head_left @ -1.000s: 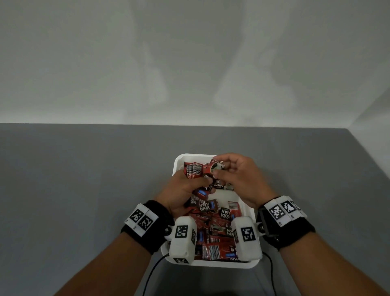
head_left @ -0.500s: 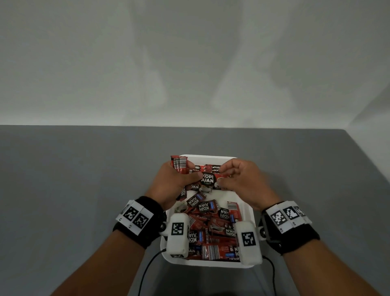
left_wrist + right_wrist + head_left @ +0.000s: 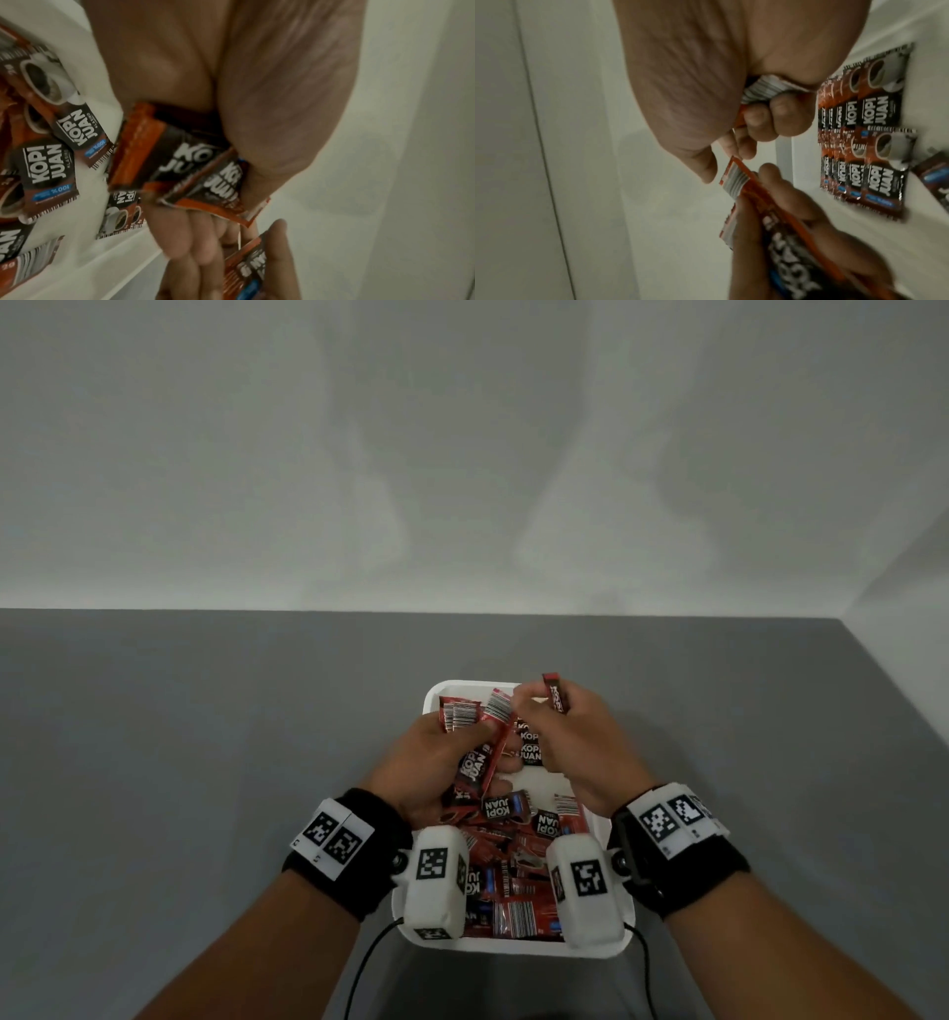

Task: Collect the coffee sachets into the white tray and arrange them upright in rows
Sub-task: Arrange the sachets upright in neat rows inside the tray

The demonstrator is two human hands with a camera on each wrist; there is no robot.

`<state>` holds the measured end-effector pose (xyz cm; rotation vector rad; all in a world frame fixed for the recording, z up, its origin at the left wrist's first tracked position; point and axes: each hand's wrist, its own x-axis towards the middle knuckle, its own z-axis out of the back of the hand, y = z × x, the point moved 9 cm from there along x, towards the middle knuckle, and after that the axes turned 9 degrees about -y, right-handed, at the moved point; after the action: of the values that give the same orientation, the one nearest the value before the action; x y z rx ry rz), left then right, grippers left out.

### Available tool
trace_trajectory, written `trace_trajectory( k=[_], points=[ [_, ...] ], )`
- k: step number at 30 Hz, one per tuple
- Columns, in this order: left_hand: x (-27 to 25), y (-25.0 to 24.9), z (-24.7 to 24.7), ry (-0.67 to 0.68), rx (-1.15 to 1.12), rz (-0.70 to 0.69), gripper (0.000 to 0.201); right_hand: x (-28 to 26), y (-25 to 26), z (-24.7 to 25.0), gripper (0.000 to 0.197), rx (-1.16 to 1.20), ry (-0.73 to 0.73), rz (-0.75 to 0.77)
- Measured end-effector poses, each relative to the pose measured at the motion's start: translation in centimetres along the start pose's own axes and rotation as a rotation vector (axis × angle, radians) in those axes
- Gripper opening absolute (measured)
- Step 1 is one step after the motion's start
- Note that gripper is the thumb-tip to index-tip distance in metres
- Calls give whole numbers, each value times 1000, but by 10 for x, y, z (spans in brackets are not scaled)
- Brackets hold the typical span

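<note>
While left hand [image 3: 436, 752] grips sachets [image 3: 475, 719], right hand [image 3: 570, 742] seemingly pinches one; white tray [image 3: 513, 946]

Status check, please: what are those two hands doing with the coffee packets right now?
Left hand grips a bunch of packets. Right hand holds one packet. Tray: loose pile near, some packets upright at far end. Nothing blocking.

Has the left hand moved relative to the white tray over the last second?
Yes. The left hand, gripping a bunch of red coffee sachets, has shifted toward the far end of the white plastic tray, then settled there.
</note>
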<state>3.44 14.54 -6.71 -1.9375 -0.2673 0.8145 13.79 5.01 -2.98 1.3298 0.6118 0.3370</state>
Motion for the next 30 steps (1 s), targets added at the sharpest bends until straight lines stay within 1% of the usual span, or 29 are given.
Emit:
trace_trajectory(
  k=[2, 4, 5, 7, 9, 10, 12, 14, 18, 19, 21, 22, 23, 24, 25, 27, 29, 30],
  points=[
    [-1, -3, -3, 5, 101, -66, 27, 0, 0, -1, 15, 131, 15, -91],
    [-4, -6, -7, 34, 166, -113, 28, 3, -5, 0, 21, 127, 39, -149],
    [-3, -6, -7, 45, 186, -129, 26, 4, -8, 0, 23, 114, 51, -163],
    [-6, -8, -10, 81, 201, -147, 18, 4, -10, 1, 23, 114, 58, -160],
    [-5, -8, -6, 74, 171, -130, 13, 3, -7, 7, 8, 127, 46, -129],
    [-2, -10, 1, 46, 142, -116, 9, 3, -5, 13, 6, 117, 32, -118],
    [5, -11, 17, -22, 112, -98, 13, 5, -6, 22, 16, 64, 14, -96],
    [10, -10, 27, -67, 140, -95, 20, 5, -5, 27, 23, -15, 12, -55],
    [12, -14, 32, -157, 157, -130, 17, 7, -3, 31, 25, -114, -64, 27],
    [11, -17, 32, -181, 171, -143, 15, 8, -2, 32, 26, -137, -97, 59],
    [12, -18, 32, -204, 195, -149, 13, 5, 5, 34, 30, -242, -140, 174],
    [13, -18, 31, -194, 209, -143, 13, 1, 11, 30, 33, -351, -118, 261],
    [13, -18, 28, -167, 230, -133, 13, -3, 16, 21, 37, -488, -66, 362],
    [12, -19, 23, -129, 257, -124, 13, -7, 19, 10, 42, -627, 6, 450],
    [10, -20, 16, -82, 272, -123, 12, -10, 18, -2, 46, -731, 75, 498],
    [3, -25, -1, 6, 249, -140, 10, -9, 7, -18, 46, -841, 158, 500],
    [-3, -25, -13, 52, 193, -122, 9, -5, -2, -28, 34, -906, 157, 509],
    [-3, -22, -14, 44, 150, -84, 12, -3, -6, -32, 27, -918, 153, 517]
  ],
)
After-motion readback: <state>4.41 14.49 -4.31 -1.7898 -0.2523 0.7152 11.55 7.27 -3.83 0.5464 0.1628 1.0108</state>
